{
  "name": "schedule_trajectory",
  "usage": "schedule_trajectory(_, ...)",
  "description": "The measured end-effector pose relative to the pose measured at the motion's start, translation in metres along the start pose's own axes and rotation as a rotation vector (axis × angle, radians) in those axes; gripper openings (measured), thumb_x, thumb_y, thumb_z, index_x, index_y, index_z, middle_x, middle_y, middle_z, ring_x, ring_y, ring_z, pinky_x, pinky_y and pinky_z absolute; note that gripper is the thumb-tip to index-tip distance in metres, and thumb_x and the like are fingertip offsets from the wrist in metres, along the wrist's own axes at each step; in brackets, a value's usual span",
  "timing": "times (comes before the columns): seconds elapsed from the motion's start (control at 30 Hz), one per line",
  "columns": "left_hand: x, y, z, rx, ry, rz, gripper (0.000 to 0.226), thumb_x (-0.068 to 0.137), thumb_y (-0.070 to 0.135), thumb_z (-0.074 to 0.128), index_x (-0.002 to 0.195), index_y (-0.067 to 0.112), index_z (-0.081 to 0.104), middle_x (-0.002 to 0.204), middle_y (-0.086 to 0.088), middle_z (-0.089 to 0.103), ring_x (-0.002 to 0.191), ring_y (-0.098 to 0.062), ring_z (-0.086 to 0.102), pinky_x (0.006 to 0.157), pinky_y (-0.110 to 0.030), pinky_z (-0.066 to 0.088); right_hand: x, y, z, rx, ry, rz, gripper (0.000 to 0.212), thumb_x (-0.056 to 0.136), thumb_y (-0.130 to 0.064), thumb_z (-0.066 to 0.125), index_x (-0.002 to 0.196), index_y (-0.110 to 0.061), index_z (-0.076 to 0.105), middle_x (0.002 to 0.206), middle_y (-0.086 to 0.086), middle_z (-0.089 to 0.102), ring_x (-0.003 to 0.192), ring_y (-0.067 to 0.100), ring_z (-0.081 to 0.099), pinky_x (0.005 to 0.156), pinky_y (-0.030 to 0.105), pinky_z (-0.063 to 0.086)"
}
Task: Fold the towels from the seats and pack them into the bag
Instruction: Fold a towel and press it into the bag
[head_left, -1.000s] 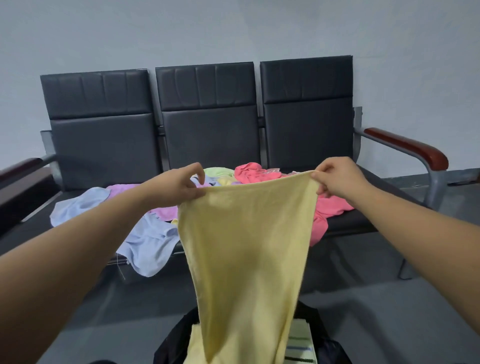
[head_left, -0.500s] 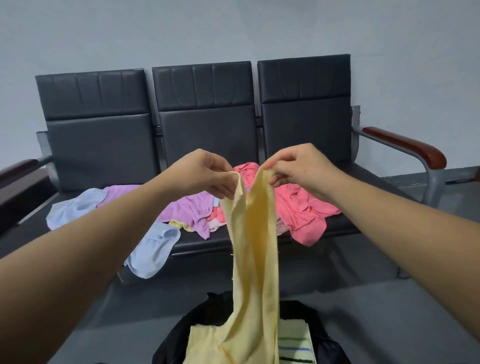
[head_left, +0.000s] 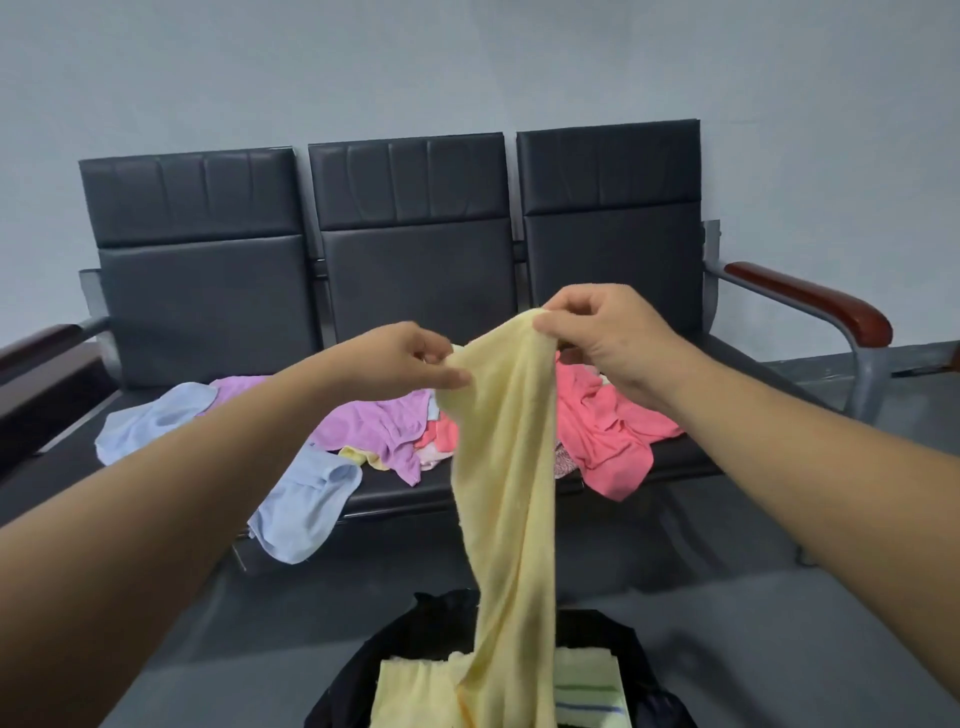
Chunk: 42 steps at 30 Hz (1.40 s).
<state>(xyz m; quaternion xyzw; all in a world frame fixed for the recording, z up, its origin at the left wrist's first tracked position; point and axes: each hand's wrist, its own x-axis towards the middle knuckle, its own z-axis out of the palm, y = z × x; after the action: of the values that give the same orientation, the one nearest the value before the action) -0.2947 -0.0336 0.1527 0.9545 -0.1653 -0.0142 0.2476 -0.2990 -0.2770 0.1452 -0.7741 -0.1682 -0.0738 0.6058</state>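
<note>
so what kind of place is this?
Probably a waiting area or office lobby: a linked three-seat black bench with wooden armrests, set against a bare grey wall on a plain grey floor.

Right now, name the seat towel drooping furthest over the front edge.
The nearer light blue cloth towel; it hangs well below the seat edge, while the pink cloth towel barely overhangs.

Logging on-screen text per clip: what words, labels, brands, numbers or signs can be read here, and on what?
None can be read.
The black padded seats, the yellow terry towel being held up, the loose pink, purple and blue towels and the black fabric bag show no print.
The folded pale towel in the bag carries only green and blue stripes, no lettering.
</note>
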Motion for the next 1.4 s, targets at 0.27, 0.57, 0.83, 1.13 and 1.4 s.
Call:
schedule_trajectory(0.27,0.004,-0.006,-0.005,-0.362,0.149,-0.003,0.025,0.093,0.034,0.072,0.082,0.011,0.068,0.081,-0.001,0.076,0.081,-0.015,0.074,0.066,-0.017,0.055,0.014,0.006,-0.025,0.155,0.228,0.196,0.017,0.088,0.001,0.07,0.074,-0.009,0.067,0.077,0.011,0.072,0.08,0.026,0.07,0.081,0.042,0.061)
schedule_trajectory(0.57,0.016,0.031,-0.044,-0.657,0.388,0.167,0.013,0.092,0.012,0.073,0.102,0.006,0.069,0.085,-0.005,0.075,0.075,-0.01,0.07,0.078,-0.026,0.059,0.039,-0.033,-0.049,0.477,0.019,0.102,0.021,0.094,0.001,0.061,0.114,0.001,0.067,0.097,0.012,0.072,0.083,0.02,0.07,0.083,0.036,0.06)
schedule_trajectory(0.83,0.017,0.018,-0.02,-0.746,0.448,0.134,0.006,0.089,0.013,0.076,0.086,0.011,0.072,0.084,-0.005,0.074,0.079,-0.017,0.069,0.086,-0.034,0.059,0.028,-0.016,-0.054,0.389,0.001,0.057,0.017,0.091,-0.006,0.068,0.107,-0.01,0.069,0.098,0.007,0.073,0.089,0.02,0.07,0.091,0.039,0.055)
schedule_trajectory(1.13,0.025,0.041,-0.007,-0.741,0.466,0.183,0.012,0.088,0.016,0.077,0.093,0.005,0.073,0.091,-0.018,0.075,0.08,-0.021,0.065,0.084,-0.043,0.057,0.027,-0.004,-0.01,0.487,-0.287,0.097,0.012,0.085,-0.012,0.068,0.097,-0.015,0.069,0.087,0.005,0.068,0.076,0.02,0.065,0.07,0.037,0.054)
schedule_trajectory(1.4,0.022,-0.005,0.054,-0.803,-0.045,0.107,0.041,0.086,0.025,0.079,0.121,0.01,0.067,0.114,-0.007,0.076,0.104,-0.02,0.072,0.092,-0.035,0.057,0.036,-0.016,-0.009,0.753,-0.154,0.167,0.026,0.095,-0.011,0.057,0.076,-0.006,0.076,0.08,0.01,0.075,0.075,0.023,0.075,0.072,0.039,0.064)
